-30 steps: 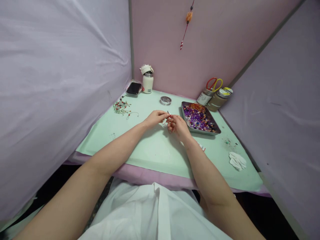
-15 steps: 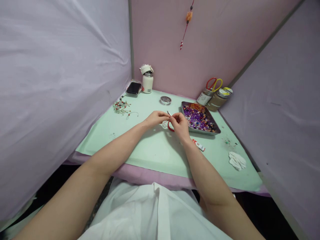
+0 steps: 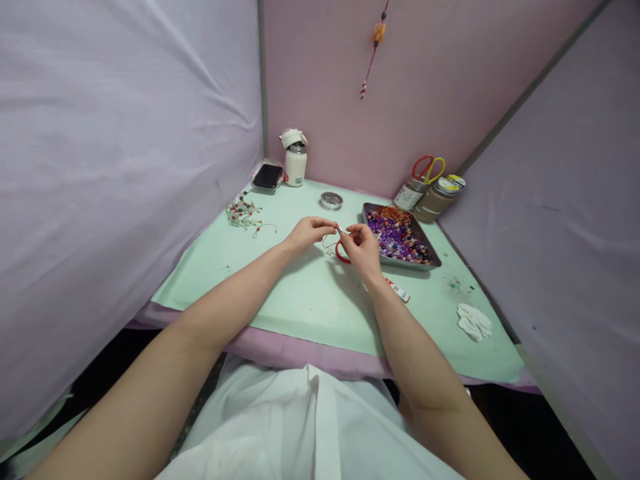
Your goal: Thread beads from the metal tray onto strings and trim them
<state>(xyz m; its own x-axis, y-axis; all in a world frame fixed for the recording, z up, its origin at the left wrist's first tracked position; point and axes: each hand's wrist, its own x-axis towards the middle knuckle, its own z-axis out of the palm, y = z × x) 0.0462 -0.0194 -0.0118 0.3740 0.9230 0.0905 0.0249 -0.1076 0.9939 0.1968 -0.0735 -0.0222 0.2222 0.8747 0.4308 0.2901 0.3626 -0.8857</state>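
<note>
My left hand (image 3: 311, 231) is closed in a pinch, and a thin dark cord (image 3: 325, 241) curves down from its fingertips. Opposite it, my right hand (image 3: 363, 251) pinches a small slim pale piece (image 3: 341, 231), too small to name, whose tip meets the left fingertips. Both hands hover over the middle of the pale green tabletop. Beneath them lies a red loop like a scissor handle (image 3: 341, 253), partly covered by the right hand. Just beyond that hand stands a metal tray (image 3: 407, 265) of purple and mixed beads (image 3: 395, 237) with orange cord.
A round tin (image 3: 331, 201) sits behind the hands. Beaded strings (image 3: 243, 215), a phone (image 3: 269, 176) and a white bottle (image 3: 295, 165) are at left. Jars (image 3: 436, 200) with scissors (image 3: 427, 168) stand back right. A red-white packet (image 3: 399, 291) and white cloth (image 3: 474, 323) lie nearer.
The left fingers have shifted slightly up, and the right hand has turned a little. The slim piece now shows paler between the fingertips, and the cord hangs in a wider curve.
</note>
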